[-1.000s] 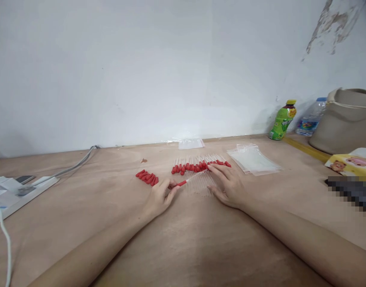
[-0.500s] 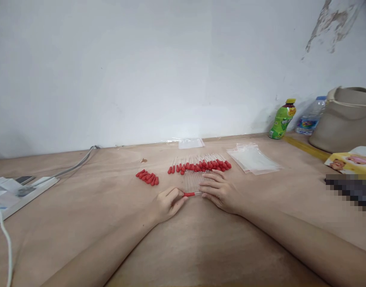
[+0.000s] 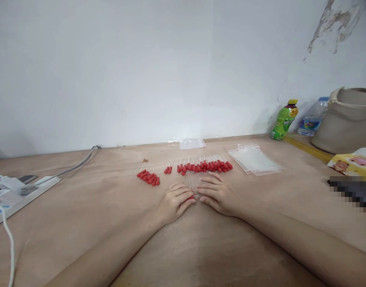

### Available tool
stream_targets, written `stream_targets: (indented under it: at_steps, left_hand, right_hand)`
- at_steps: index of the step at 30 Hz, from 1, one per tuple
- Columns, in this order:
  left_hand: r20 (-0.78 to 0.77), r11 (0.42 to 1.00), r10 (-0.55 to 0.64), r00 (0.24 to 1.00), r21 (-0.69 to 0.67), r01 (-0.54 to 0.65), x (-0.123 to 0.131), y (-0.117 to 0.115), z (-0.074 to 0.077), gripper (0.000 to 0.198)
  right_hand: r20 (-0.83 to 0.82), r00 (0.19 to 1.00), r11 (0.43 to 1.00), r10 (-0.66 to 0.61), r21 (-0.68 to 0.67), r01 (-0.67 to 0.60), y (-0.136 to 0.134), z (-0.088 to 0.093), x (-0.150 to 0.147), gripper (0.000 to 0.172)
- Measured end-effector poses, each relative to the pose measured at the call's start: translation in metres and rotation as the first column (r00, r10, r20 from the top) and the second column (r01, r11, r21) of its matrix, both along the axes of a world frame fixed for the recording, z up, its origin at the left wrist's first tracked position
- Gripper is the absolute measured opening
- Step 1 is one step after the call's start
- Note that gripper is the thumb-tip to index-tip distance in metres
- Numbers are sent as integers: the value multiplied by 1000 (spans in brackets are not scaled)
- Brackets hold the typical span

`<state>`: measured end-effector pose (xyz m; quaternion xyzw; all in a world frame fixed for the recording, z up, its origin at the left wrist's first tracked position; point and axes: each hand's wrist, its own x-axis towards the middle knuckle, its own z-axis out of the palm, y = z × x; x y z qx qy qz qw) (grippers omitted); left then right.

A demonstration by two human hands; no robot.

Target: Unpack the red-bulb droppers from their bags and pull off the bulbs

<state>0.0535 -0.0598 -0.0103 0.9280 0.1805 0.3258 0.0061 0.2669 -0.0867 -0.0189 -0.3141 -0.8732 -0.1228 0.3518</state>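
My left hand [image 3: 177, 202] pinches a red rubber bulb [image 3: 191, 197], largely covered by its fingers. A clear glass dropper tube [image 3: 197, 196] runs from the bulb into my right hand [image 3: 217, 194]. The thumb and index finger of that hand close on the tube, while its other fingers rest over a row of bare glass tubes [image 3: 192, 180]. Just beyond lies a long row of droppers [image 3: 205, 166] with red bulbs, their tubes pointing at the wall. Two more droppers [image 3: 168, 170] sit slightly apart on its left. Several loose red bulbs [image 3: 148, 177] form a slanted group farther left.
Clear zip bags [image 3: 256, 160] lie right of the droppers, and a white packet [image 3: 192, 144] by the wall. At right stand a green bottle [image 3: 283, 120], a water bottle [image 3: 312, 119] and a grey bucket [image 3: 344, 123]. A power strip [image 3: 27, 198] with cables is at left.
My left hand has moved slightly right and now covers more of the red bulb. The two leftmost droppers have shifted left, away from the row.
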Motion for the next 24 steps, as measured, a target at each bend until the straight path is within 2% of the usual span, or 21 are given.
stream_targets:
  at_steps: [7,13,24]
  left_hand:
    - [43,998,7,999,62,-10,1,1,-1,25]
    - [-31,992,25,999,127,-21,0,1,0,25]
    - [-105,1000,-16,994,23,19,-2,-2,6,21]
  right_hand:
    - [-22,999,998,44,-36,-44,4,-8,-2,24]
    - [-56,990,986,128,-102,-133,4,-12,-4,25]
    - [-25,988,986,155,-51,-156,0,-7,-5,21]
